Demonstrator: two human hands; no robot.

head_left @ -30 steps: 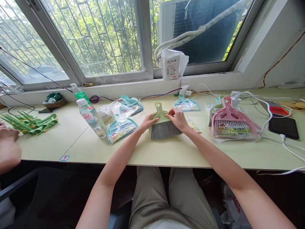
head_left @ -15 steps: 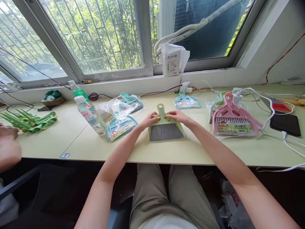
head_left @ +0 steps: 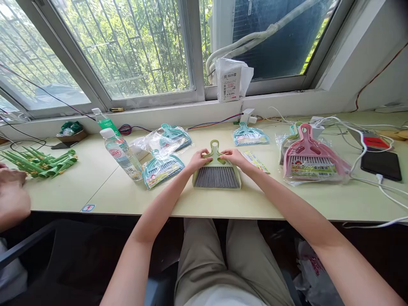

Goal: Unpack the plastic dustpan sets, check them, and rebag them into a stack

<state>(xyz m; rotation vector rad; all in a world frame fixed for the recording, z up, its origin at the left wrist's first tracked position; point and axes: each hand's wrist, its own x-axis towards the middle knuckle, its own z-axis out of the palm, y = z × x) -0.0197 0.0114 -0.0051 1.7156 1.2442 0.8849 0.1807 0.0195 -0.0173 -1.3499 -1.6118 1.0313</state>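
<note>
A green hand brush [head_left: 217,177] with grey bristles lies nested in a green dustpan [head_left: 239,185] on the table in front of me. The looped handle points toward the window. My left hand [head_left: 200,161] grips the set at its left shoulder, fingers closed on it. From the other side, my right hand [head_left: 233,157] pinches the right shoulder. A yellow printed card [head_left: 256,162] rests just beyond my right wrist. Wrapped blue brush-and-dustpan sets [head_left: 164,170] lie to the left, and a blue dustpan set [head_left: 250,135] lies farther back.
Two bottles stand at left, the nearer a clear bottle [head_left: 123,155]. A pink dustpan set [head_left: 314,159] in plastic, a phone [head_left: 381,165] and white cables [head_left: 363,148] occupy the right. Another person's hand [head_left: 12,182] is beside green stalk-like pieces [head_left: 47,163] at far left.
Both hands have shifted the green dustpan and brush slightly left and straightened it. More of the yellow printed card now shows beside my right forearm.
</note>
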